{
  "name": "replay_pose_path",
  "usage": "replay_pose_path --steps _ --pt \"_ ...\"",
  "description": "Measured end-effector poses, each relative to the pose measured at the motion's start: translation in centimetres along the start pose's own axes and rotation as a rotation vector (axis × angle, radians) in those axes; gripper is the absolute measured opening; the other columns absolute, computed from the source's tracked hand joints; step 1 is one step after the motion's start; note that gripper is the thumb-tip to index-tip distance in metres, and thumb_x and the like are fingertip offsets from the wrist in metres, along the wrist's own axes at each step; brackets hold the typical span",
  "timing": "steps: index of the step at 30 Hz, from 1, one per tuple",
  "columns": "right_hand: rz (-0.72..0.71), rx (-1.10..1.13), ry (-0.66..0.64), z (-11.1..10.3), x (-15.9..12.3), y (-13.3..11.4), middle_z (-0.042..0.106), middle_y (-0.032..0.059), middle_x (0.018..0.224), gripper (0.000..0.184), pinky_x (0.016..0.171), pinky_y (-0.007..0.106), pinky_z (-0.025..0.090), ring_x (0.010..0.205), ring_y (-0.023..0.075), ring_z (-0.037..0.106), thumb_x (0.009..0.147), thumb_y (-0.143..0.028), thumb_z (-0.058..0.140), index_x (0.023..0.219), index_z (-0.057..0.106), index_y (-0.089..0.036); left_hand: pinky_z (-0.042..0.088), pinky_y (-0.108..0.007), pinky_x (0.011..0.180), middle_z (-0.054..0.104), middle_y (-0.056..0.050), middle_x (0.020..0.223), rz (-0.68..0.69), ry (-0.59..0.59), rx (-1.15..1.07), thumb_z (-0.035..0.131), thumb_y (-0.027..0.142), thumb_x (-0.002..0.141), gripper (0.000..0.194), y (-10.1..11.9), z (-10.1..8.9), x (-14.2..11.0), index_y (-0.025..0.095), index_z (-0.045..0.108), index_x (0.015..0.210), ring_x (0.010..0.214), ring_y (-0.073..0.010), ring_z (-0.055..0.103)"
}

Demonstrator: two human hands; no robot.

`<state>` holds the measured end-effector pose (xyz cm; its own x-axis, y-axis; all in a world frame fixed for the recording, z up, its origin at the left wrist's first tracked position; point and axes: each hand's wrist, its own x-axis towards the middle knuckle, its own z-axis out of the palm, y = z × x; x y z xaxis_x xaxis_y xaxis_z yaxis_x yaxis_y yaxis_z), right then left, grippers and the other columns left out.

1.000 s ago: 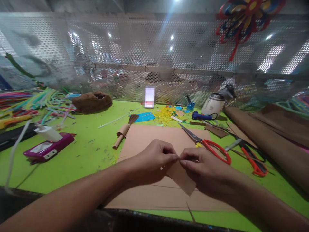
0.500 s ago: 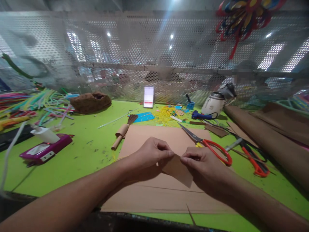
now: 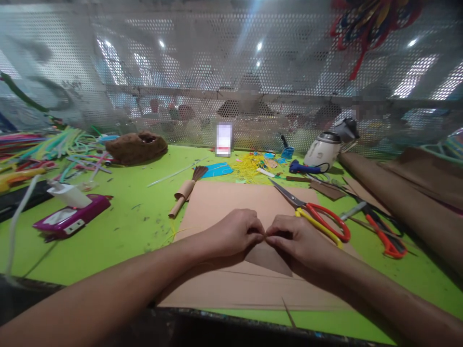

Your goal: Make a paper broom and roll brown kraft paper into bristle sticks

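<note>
In the head view, a small piece of brown paper (image 3: 268, 259) is pinched by both the left hand (image 3: 239, 233) and the right hand (image 3: 301, 240), their fingertips nearly meeting at its upper edge. It is held above a larger tan sheet (image 3: 224, 200), with red-and-yellow scissors (image 3: 295, 200) laid just beside the right hand.

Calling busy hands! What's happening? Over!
Left hand, right hand: both pinching. Small brown sheet: held at top edge. Scissors: near right hand, not between hands.
</note>
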<state>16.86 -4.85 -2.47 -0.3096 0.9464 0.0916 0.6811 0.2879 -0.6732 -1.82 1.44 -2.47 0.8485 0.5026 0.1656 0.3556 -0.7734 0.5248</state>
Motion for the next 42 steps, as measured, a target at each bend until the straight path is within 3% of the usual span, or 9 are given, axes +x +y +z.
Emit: replay_pose_path --steps 13,23,30,42 --pt "-0.102 -0.018 -0.058 -0.7 -0.2 0.6 0.062 0.0008 0.075 0.014 0.063 0.024 0.041 0.069 0.0126 0.056 0.086 -0.019 0.055 0.077 0.067 -0.018 0.039 -0.02 0.063 0.055 -0.002 0.07 0.115 0.043 0.007 0.055 0.016 0.085 0.016 -0.3 0.3 -0.3 0.017 0.071 0.083 0.071 -0.0121 0.051" --pt "-0.2 -0.097 -0.017 -0.3 0.0 1.4 0.062 0.0024 0.076 0.013 0.062 0.023 0.041 0.069 0.0122 0.056 0.085 -0.015 0.055 0.077 0.066 -0.016 0.039 -0.023 0.062 0.058 -0.003 0.073 0.026 0.03 0.132 0.053 0.02 0.087 0.016 0.5 -0.1 -0.7 0.017 0.069 0.085 0.069 -0.0129 0.053" --pt "-0.213 -0.133 -0.047 -0.7 -0.3 0.6 0.06 0.0023 0.078 0.019 0.062 0.023 0.04 0.069 0.0115 0.054 0.09 -0.02 0.05 0.078 0.063 -0.017 0.039 -0.021 0.063 0.058 -0.002 0.07 0.121 0.083 0.072 0.056 0.018 0.085 0.016 -0.4 0.2 -0.5 0.017 0.07 0.077 0.07 -0.0119 0.052" --pt "-0.265 -0.274 -0.093 -0.7 -0.9 1.0 0.057 0.0024 0.082 0.013 0.065 0.025 0.039 0.073 0.0125 0.052 0.085 -0.009 0.052 0.08 0.061 -0.018 0.037 -0.022 0.062 0.056 -0.001 0.068 0.077 0.002 0.088 0.057 0.017 0.084 0.014 -0.3 -0.4 -0.5 0.017 0.067 0.075 0.071 -0.0128 0.05"
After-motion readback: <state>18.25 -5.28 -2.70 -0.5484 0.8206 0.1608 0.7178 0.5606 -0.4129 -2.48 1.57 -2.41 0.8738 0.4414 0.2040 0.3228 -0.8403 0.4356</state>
